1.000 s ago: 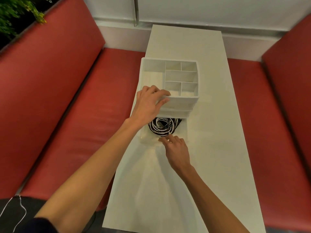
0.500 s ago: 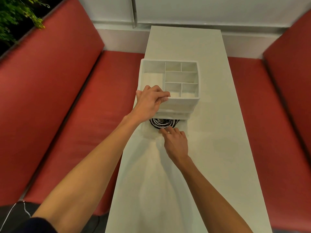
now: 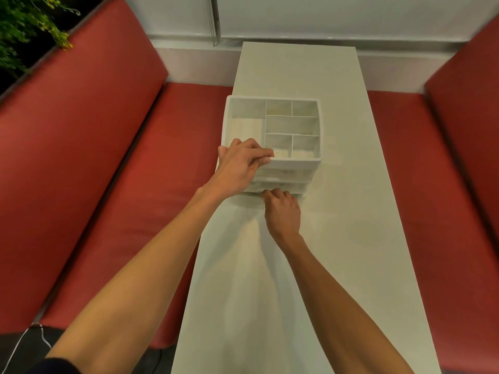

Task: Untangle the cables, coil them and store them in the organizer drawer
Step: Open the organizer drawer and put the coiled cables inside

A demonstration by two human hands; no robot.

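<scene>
- One organizer (image 3: 294, 163) is seen, with six open compartments on top and two drawer fronts stacked beneath.
- The lower drawer (image 3: 280, 187) is set in almost flush. Its long axis runs across the table, and its front is turned toward the person.
- This drawer is touched by the right hand (image 3: 283, 211), just beyond its knuckles, and it lies below and to the right of the left hand's grip.
- The right hand's fingers are curled against the drawer front; whether anything is pinched cannot be told.
- The organizer's near-left top corner is gripped by the left hand (image 3: 240, 166), with fingers curled over the rim.
- One white table (image 3: 337, 252) is seen beneath both hands, and two red benches (image 3: 108, 184) are seen outside them.
</scene>
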